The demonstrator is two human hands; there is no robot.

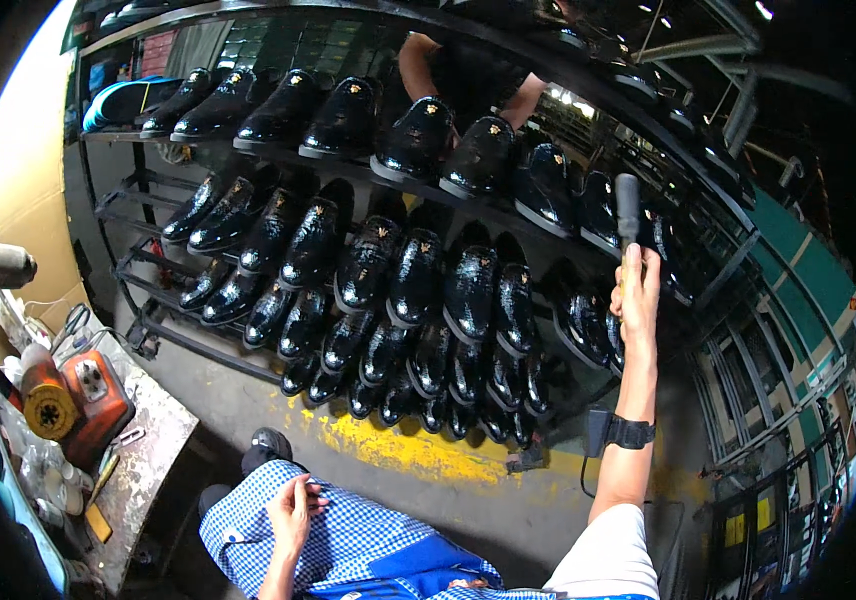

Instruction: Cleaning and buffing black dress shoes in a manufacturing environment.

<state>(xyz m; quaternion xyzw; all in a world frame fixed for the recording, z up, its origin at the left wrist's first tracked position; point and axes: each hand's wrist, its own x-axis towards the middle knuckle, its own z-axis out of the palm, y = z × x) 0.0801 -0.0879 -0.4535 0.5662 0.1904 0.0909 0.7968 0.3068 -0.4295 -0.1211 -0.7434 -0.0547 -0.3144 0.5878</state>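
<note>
My right hand (636, 298) is raised at the right side of the rack. It is closed on a dark grey cylinder-ended tool (628, 205), whose thick end points up past the fingertips; its exact kind does not show. Close behind it stand glossy black shoes (598, 210) with small gold ornaments on their fronts. My left hand (293, 510) hangs low before the blue checked apron (368, 530), fingers loosely bent and apart, with nothing seen in it. More black shoes (413, 275) line the lower tiers in rows, toes toward me.
A dark metal rack (128, 265) spans the view ahead. Another person's arms (418, 70) reach behind its top row, their hands hidden by shoes. At left, a worn workbench (163, 440) bears an orange container (98, 390), scissors (76, 318) and cups. Yellow paint (378, 440) marks the floor.
</note>
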